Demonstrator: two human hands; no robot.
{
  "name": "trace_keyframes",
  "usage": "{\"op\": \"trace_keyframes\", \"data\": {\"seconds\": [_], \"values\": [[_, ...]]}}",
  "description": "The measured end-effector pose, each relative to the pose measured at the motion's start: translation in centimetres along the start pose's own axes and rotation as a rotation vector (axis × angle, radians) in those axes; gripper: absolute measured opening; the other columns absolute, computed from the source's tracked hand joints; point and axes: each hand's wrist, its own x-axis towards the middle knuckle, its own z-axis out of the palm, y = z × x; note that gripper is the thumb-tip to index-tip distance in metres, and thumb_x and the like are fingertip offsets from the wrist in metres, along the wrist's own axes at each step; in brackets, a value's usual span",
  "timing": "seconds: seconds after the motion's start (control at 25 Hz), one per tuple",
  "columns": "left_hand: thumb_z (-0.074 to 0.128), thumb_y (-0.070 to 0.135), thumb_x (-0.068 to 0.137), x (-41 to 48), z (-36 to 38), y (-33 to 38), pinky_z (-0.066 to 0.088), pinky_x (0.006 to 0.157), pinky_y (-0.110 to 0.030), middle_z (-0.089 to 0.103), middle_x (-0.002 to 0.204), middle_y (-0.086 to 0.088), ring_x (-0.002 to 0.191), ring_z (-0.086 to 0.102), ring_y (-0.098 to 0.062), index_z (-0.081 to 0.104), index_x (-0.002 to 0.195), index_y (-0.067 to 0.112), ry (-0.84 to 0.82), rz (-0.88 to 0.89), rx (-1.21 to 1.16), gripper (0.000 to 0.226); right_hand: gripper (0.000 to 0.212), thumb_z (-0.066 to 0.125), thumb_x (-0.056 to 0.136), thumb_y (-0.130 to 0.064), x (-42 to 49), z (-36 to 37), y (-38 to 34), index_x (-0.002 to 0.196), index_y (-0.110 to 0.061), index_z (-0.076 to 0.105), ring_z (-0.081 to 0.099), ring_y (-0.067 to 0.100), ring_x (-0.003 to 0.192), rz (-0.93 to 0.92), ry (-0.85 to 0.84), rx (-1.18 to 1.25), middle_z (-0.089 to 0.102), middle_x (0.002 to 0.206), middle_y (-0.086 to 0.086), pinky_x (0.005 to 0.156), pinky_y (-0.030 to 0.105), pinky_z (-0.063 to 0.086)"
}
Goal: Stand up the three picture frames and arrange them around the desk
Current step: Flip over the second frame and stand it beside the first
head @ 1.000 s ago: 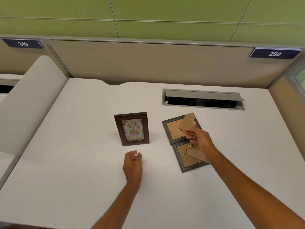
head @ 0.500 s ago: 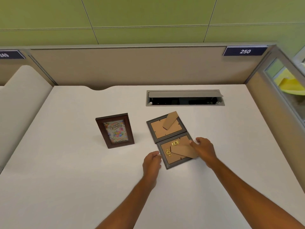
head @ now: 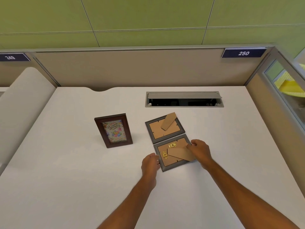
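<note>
A dark brown frame (head: 113, 130) with a birthday picture stands upright on the white desk (head: 66, 171), left of centre. Two grey frames lie face down to its right. The far grey frame (head: 156, 129) has its cardboard stand flap raised. The near grey frame (head: 171, 157) shows brass hangers and its own cardboard flap. My right hand (head: 200, 150) pinches that flap at the frame's right edge. My left hand (head: 150, 164) rests against the frame's left edge, fingers curled on it.
An open grey cable tray (head: 184, 99) is set into the desk behind the frames. Beige partition walls close the back and right. A curved divider (head: 24, 100) borders the left side.
My right hand dropped from the far grey frame's flap to the near frame's flap. My left hand moved right to the near frame's left edge. The view shifted right.
</note>
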Motion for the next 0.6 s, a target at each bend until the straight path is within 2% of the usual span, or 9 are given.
{"op": "trace_keyframes", "data": {"seconds": [0.08,0.12,0.2,0.32,0.48,0.6], "values": [[0.061,0.013,0.106,-0.1,-0.3,-0.2,0.062,0.106,-0.046,0.075,0.127,-0.013,0.117,0.072,-0.03,0.07,0.127,0.014,-0.013,-0.007,-0.036,0.023,0.036,0.073,0.098,-0.021,0.1,-0.2,0.2,0.121,0.007,0.072,0.068,0.039,0.101,-0.007,-0.006,0.011,0.072,0.112,0.026,0.085,0.05,0.058],[0.061,0.013,0.106,-0.3,-0.4,-0.2,0.062,0.106,-0.046,0.075,0.129,-0.013,0.119,0.071,-0.03,0.069,0.129,0.014,-0.02,-0.01,-0.043,0.024,0.034,0.073,0.098,-0.02,0.0,-0.4,0.1,0.125,0.002,0.074,0.069,0.033,0.101,-0.008,-0.02,0.026,0.074,0.113,0.018,0.082,0.044,0.058],[0.06,0.014,0.107,-0.5,-0.4,-0.4,0.06,0.109,-0.049,0.073,0.134,-0.013,0.125,0.069,-0.032,0.068,0.134,0.014,-0.031,-0.023,-0.055,0.028,0.023,0.073,0.099,-0.019,-0.4,-0.7,-0.3,0.12,-0.01,0.076,0.067,0.022,0.096,-0.002,-0.035,0.091,0.075,0.115,0.008,0.076,0.035,0.055],[0.06,0.018,0.107,-1.0,-0.2,-0.2,0.061,0.103,-0.047,0.074,0.133,-0.017,0.125,0.069,-0.035,0.067,0.137,0.012,-0.047,-0.059,-0.097,0.031,0.015,0.074,0.099,-0.019,-0.8,-0.8,-1.3,0.113,-0.016,0.071,0.07,0.026,0.101,0.018,-0.06,0.187,0.074,0.115,0.008,0.077,0.037,0.058],[0.061,0.022,0.108,-1.9,-0.2,0.7,0.06,0.085,-0.04,0.074,0.128,-0.019,0.118,0.071,-0.035,0.067,0.137,0.009,-0.053,-0.084,-0.123,0.032,0.025,0.077,0.1,-0.024,-1.6,-1.5,-3.6,0.123,-0.019,0.069,0.072,0.028,0.105,-0.037,-0.1,0.249,0.074,0.116,0.005,0.074,0.036,0.061],[0.065,0.029,0.109,-2.6,-0.2,2.4,0.058,0.09,-0.041,0.067,0.139,-0.016,0.122,0.066,-0.032,0.062,0.142,0.013,-0.02,-0.057,-0.029,0.037,0.031,0.075,0.102,-0.028,-2.8,-1.5,-5.6,0.132,-0.021,0.067,0.069,0.023,0.108,-0.187,-0.024,0.161,0.072,0.12,-0.002,0.07,0.027,0.058]]}}
